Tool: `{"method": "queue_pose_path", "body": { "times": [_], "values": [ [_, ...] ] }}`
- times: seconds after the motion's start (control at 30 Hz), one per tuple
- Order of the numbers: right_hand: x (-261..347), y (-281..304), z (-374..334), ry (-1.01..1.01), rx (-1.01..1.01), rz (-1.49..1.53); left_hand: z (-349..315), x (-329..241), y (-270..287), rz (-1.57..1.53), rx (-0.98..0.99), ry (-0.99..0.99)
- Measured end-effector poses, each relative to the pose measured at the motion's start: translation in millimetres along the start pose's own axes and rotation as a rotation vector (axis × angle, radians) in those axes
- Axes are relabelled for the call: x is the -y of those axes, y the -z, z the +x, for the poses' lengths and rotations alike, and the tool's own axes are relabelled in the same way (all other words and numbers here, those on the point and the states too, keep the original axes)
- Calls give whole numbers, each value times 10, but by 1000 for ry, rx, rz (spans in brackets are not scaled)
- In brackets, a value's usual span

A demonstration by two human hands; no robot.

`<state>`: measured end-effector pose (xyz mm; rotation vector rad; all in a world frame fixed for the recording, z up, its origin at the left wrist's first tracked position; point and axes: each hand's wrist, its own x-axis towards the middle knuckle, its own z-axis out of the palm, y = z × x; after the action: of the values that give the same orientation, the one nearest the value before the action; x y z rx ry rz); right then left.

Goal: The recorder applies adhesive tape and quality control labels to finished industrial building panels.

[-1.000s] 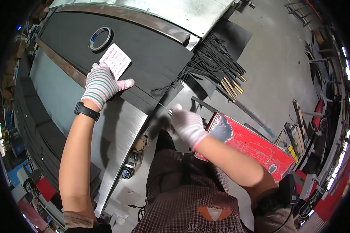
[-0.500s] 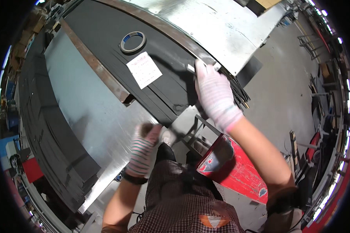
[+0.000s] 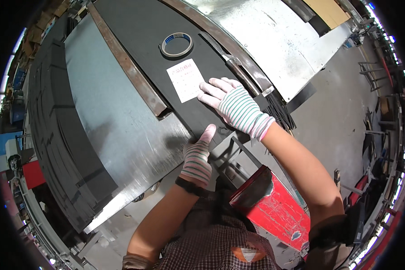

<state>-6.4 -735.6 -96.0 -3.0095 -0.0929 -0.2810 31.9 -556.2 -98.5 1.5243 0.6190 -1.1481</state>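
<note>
My right hand [image 3: 229,103], in a white glove with green stripes, lies flat on the dark grey sheet stack [image 3: 139,31]. Its fingers are spread, with the tips beside the lower right edge of a white printed slip [image 3: 184,81]. At the near end of the stack is my left hand [image 3: 197,158], gloved alike. Its thumb points up against the corner, apart from the other fingers, which are mostly hidden; I see nothing held. A knife-like tool [image 3: 241,74] rests along the far rusty metal bar [image 3: 220,33]. Above the slip sits a roll of tape [image 3: 177,46].
A second rusty bar [image 3: 126,63] borders the stack on the left. Beyond it are a shiny metal surface [image 3: 103,103] and more dark sheets [image 3: 60,135]. A scratched red box [image 3: 276,209] stands below my right forearm. Thin dark strips [image 3: 281,112] hang by the bar's end.
My right hand has let go of the knife-like tool by the far bar and come down flat near the slip. My left hand has moved up and right to the stack's near end.
</note>
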Motion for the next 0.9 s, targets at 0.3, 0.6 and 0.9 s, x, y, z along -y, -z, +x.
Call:
{"method": "queue_pose_path", "body": {
  "times": [0.3, 0.6, 0.9],
  "values": [
    [48, -77, -7, -21, -35, -1, 135, 262, 224, -383, 218, -57],
    [77, -33, 17, -21, 15, -39, -103, 127, 75, -331, 167, -127],
    [121, -50, 7, -33, 14, -104, -209, 98, 96, -447, 234, -208]
  ]
}}
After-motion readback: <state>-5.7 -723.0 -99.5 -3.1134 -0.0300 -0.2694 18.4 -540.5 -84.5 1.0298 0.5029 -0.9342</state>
